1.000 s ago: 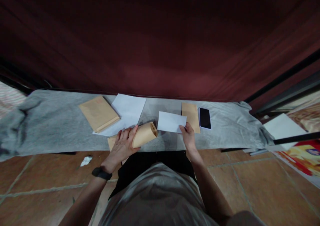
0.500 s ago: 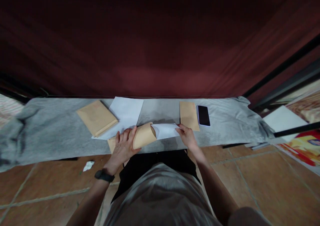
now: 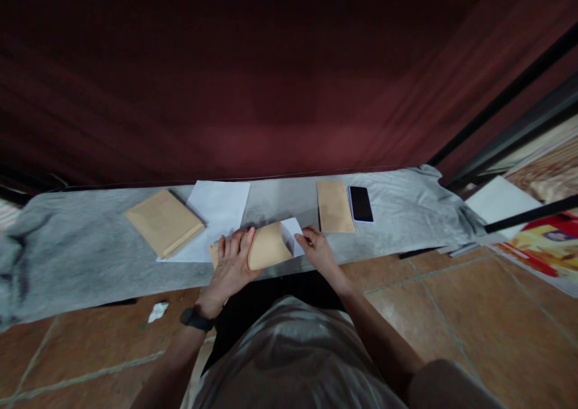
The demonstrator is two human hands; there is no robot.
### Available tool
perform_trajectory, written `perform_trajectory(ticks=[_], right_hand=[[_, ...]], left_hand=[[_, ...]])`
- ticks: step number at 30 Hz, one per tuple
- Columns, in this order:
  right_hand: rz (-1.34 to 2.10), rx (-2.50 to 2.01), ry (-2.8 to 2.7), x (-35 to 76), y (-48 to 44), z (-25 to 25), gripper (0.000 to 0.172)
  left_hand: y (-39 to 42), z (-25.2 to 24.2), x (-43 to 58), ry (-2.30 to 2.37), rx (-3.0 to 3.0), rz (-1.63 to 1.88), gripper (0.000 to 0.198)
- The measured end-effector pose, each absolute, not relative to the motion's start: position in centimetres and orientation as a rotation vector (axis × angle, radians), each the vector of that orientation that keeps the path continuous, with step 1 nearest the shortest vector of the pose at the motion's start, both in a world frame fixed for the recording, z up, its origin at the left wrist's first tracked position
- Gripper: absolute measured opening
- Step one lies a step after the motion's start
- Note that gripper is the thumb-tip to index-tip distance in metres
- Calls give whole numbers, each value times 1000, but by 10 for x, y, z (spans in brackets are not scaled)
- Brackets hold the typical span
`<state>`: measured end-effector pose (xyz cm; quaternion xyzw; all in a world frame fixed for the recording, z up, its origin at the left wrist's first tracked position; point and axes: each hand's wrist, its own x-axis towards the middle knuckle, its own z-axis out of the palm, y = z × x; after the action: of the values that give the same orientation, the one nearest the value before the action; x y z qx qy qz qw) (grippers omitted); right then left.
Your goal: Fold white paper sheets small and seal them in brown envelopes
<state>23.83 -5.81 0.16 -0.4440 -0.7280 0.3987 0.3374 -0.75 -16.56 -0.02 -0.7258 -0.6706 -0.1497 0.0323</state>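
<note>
A brown paper envelope (image 3: 270,246) lies crosswise near the bench's front edge, its mouth bulging apart on the right. My left hand (image 3: 235,261) grips its left part, thumb along the near side and fingers over the top. Between the fingertips of my right hand (image 3: 316,246) is the end of a folded white paper (image 3: 295,233), most of which sits inside the envelope. Left of my hands, a stack of brown envelopes (image 3: 165,222) rests partly over white sheets (image 3: 221,207). On the right lies a single brown envelope (image 3: 335,207).
A phone (image 3: 361,204) lies right of the single envelope. Grey cloth (image 3: 90,246) covers the narrow bench. Behind it hangs a dark red curtain (image 3: 280,108). Black bars (image 3: 533,213) and a printed poster (image 3: 551,249) stand at right. A crumpled tissue (image 3: 158,311) is on the tiled floor.
My right hand has moved left, and the white paper has slid deeper into the envelope, with much less showing. My left hand still holds the envelope. The camera view has tilted slightly.
</note>
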Motion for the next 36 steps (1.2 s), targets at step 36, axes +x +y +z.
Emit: perform_trajectory(ticks=[36], right_hand=[[1329, -1395, -1433, 229, -61, -16, 48]], left_hand=[[-146, 3, 16, -1826, -2446, -401, 96]])
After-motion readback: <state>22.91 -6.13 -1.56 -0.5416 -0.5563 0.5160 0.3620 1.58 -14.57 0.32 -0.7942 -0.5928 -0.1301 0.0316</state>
